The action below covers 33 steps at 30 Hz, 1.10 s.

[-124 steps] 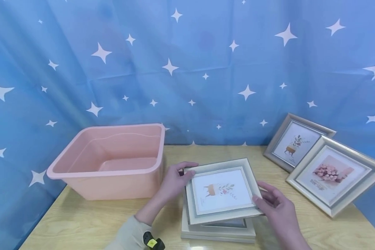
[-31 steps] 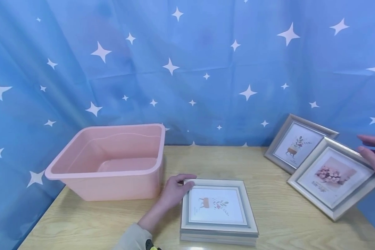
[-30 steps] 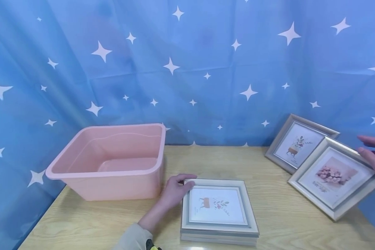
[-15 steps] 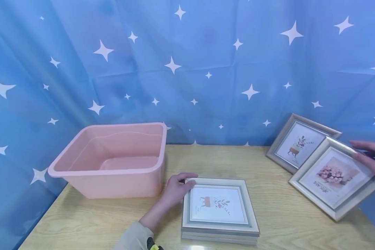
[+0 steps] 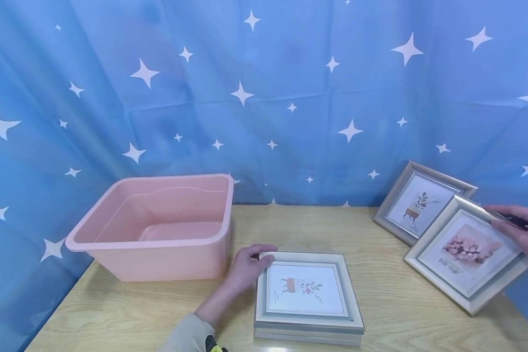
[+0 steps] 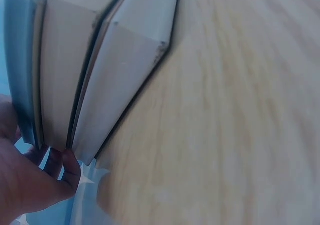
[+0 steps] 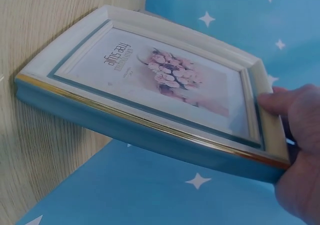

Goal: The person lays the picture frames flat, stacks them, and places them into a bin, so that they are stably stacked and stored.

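My right hand pinches the upper right edge of a cream picture frame with a pink flower print. In the right wrist view, the thumb lies on the front border of that picture frame while the fingers are behind it. A lower corner of it stays down by the table. My left hand holds the far left corner of a flat stack of picture frames, thumb on the top border. In the left wrist view, fingers lie against the side of the stack.
A second picture frame with a plant print leans against the starry blue curtain, partly behind the flower one. An open pink plastic tub stands left on the wooden table.
The plant-print frame both hands held tilted now lies on the stack. My right hand has moved right and taken hold of the flower-print frame, which has shifted slightly. My left hand remains at the stack.
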Motion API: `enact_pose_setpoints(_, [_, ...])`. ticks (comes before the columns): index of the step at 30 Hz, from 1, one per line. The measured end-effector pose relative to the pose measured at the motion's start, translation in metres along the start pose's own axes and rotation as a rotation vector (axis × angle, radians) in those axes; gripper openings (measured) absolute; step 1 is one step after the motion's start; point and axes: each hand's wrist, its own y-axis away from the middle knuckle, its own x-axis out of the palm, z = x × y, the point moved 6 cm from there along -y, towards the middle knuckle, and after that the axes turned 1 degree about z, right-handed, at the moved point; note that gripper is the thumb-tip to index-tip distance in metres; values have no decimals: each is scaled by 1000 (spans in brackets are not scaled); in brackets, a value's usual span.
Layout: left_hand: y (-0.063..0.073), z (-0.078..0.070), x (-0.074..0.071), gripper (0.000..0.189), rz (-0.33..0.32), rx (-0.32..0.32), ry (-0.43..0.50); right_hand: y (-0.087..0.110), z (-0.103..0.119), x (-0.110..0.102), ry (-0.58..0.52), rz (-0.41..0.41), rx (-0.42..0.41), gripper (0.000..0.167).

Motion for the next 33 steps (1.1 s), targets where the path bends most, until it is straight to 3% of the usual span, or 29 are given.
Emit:
enact_pose_setpoints(7, [0, -3, 2, 23, 7, 43, -23, 4, -4, -8, -64, -72, -54, 49])
enact_pose_setpoints(12, [0, -3, 2, 23, 16, 48, -32, 10, -17, -11, 8, -81, 46, 69])
enact_pose_setpoints(15, [0, -4, 0, 24, 26, 44, -47, 12, -20, -9, 65, -73, 62, 79])
enact_pose_setpoints(19, [-1, -7, -1, 26, 42, 61, -68, 11, -13, -8, -32, -70, 48, 78])
enact_pose_setpoints(22, [-1, -11, -2, 31, 58, 92, -59, 11, -9, -9, -159, -52, 84, 68])
enact_pose_setpoints(25, [-1, -17, -5, 36, 66, 120, -16, 11, -9, -9, -169, -24, 156, 59])
enact_pose_setpoints(29, [2, -29, -12, 40, 38, 140, 28, 9, 6, -9, -156, -20, 187, 59])
enact_pose_setpoints(33, [6, -45, -15, 40, 21, 179, 15, 10, 37, -3, -205, -21, 193, 62])
